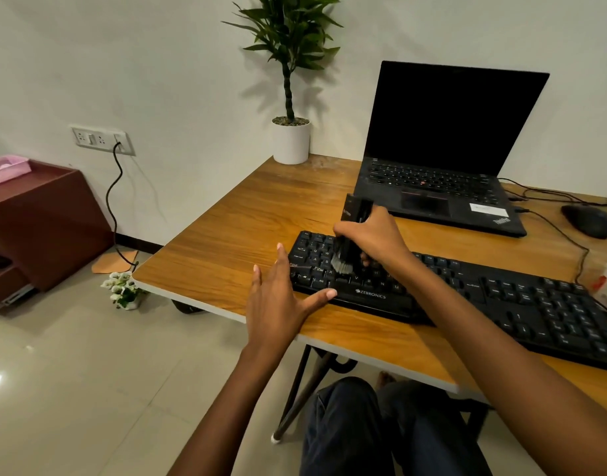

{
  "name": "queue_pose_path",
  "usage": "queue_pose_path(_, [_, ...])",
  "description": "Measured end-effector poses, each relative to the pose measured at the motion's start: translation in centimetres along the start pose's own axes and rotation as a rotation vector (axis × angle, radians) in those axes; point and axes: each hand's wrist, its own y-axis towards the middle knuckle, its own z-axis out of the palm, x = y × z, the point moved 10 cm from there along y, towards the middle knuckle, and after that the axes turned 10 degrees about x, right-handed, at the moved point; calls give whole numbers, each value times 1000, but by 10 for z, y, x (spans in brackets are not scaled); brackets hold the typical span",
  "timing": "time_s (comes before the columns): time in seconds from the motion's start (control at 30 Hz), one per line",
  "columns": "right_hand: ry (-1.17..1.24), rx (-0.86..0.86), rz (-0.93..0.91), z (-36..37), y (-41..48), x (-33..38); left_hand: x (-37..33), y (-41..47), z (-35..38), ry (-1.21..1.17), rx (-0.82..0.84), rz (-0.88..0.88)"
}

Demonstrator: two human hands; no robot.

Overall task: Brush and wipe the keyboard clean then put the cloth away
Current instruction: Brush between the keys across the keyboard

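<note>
Head view shows the brushing step, judged early. The right hand (pixel 370 235) grips the brush (pixel 345 249), bristles down on the left keys of the keyboard (pixel 501 297). The left hand (pixel 278 297), fingers spread straight, rests its thumb at the keyboard's near-left edge. Wiping and stowing remain; I cannot make out a cloth.

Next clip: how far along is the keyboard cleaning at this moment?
Done: nothing shows as finished. In hand: brushing. The right hand grips the brush, with its bristles on the keys at the left end of the keyboard. The left hand is open, with its thumb at the keyboard's front edge. Left: likely more brushing, then the wipe and putting the cloth away. No cloth is plainly in view.
</note>
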Motion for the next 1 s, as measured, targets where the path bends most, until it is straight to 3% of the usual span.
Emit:
queue_pose_path(0.1, [8,-56,-66,5,0,2,-1,0,1,10,3,-9])
queue_pose_path(0.33, [21,214,33,23,-3,-6,-2,0,0,15,-1,-8])
queue_pose_path(0.5, [24,-21,-76,4,0,0,-2,0,0,12,-5,-11])
queue_pose_path(0.6, [-3,17,-105,21,-13,-4,-4,0,0,13,-5,0])
queue_pose_path(0.73, [-21,148,-13,24,-8,-4,-3,-1,1,20,9,-8])
queue_pose_path(0.87, [-34,-1,-117,7,4,12,-4,-3,0,40,18,-5])
queue_pose_path(1.0, [-5,65,-144,26,-5,5,-9,-2,-2,61,11,4])
